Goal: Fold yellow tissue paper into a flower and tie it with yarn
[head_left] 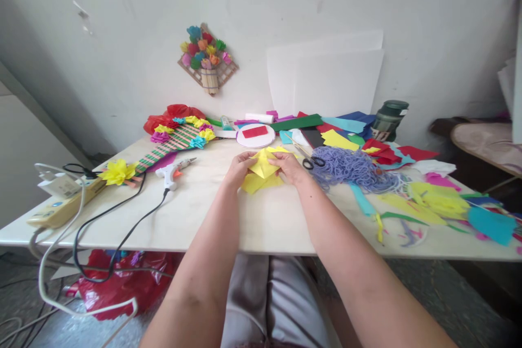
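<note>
Between my two hands is a folded piece of yellow crepe paper [265, 165], creased towards its middle and raised just above the table. My left hand [240, 167] pinches its left edge, and my right hand [287, 167] grips the right edge, with fingers closed. More yellow paper [261, 183] lies beneath it on the table. Just beyond my right hand are black-handled scissors [314, 163], partly against a heap of purple yarn [350, 166]. Behind my hands sits a white round disc [255, 141] bearing a red paper rectangle [255, 131].
A corded glue gun [173, 173] rests at left, near a stick panel with paper flowers [171, 144] and a power strip [67, 206]. Coloured paper scraps [436, 201] spread over the right side. A dark green bottle [390, 120] stands at the back right.
</note>
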Demonstrator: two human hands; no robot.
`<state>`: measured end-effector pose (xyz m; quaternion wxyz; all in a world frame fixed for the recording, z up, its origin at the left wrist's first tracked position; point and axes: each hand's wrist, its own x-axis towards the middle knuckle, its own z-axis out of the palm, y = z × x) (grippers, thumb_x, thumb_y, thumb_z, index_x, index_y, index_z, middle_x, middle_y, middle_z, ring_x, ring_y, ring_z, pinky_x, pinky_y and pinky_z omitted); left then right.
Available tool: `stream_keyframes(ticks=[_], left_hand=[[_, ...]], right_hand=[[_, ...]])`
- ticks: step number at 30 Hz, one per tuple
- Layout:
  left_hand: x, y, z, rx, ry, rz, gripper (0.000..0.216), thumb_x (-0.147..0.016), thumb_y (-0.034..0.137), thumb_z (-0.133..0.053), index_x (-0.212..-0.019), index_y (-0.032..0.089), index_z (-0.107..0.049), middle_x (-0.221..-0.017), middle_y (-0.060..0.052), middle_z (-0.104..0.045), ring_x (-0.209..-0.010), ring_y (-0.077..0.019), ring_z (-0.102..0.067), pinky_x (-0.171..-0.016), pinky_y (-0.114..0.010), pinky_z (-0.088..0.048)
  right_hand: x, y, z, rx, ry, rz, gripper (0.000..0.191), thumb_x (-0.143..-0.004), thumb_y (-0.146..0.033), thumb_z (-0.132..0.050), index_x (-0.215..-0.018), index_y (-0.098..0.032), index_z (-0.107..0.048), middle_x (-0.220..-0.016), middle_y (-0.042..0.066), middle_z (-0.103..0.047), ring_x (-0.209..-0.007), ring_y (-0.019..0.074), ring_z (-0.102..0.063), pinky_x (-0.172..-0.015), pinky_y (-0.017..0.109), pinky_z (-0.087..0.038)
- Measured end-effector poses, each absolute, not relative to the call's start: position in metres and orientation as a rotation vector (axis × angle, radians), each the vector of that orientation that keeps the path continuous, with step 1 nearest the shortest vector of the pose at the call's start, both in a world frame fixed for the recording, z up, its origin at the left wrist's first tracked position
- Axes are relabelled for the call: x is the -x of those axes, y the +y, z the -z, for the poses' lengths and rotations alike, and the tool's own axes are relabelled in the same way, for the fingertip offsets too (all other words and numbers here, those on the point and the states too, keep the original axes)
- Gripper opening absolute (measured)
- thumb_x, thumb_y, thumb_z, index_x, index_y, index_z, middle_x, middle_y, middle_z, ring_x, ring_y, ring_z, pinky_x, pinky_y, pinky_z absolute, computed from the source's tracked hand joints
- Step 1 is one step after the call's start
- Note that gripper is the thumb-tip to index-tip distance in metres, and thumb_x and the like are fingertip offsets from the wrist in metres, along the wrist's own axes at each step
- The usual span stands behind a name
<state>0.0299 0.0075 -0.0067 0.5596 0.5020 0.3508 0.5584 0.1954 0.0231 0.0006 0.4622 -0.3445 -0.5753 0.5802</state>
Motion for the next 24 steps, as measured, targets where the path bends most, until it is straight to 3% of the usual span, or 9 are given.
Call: stream_keyframes(ticks=[10,18,24], left_hand=[[-0.0307,0.0068,0.0022,-1.107,0.824,-1.36,0.021,-0.058,0.019,-0.06,-0.077,0.011,-0.061,-0.064,-0.004,-0.061,-0.057,-0.0134,-0.057,-0.051,-0.026,-0.049],[-0.0317,0.005,0.001,-1.174,0.863,-1.378,0.021,-0.059,0.028,-0.062,-0.072,0.011,-0.061,-0.064,-0.004,-0.061,-0.056,-0.0127,-0.056,-0.049,-0.023,-0.046],[-0.0312,0.0053,0.005,-1.261,0.995,-1.4,0.031,-0.056,0.024,-0.065,-0.086,0.014,-0.061,-0.059,0.0,-0.059,-0.05,-0.0112,-0.055,-0.049,-0.021,-0.042]], right_hand=[[-0.1932,0.0215,-0.0023,0.841,-1.376,-1.441,0.022,-0.057,-0.017,-0.061,-0.077,-0.015,-0.07,-0.074,0.003,-0.064,-0.047,0.0062,-0.046,-0.035,0.018,-0.035],[-0.1909,0.0181,-0.0045,0.821,-1.401,-1.428,0.019,-0.057,-0.018,-0.058,-0.072,-0.015,-0.069,-0.073,0.003,-0.064,-0.05,0.0075,-0.047,-0.036,0.018,-0.035],[-0.1947,0.0204,-0.0024,0.763,-1.427,-1.44,0.024,-0.06,-0.024,-0.054,-0.076,-0.014,-0.069,-0.074,0.005,-0.064,-0.054,0.0103,-0.05,-0.039,0.02,-0.036]])
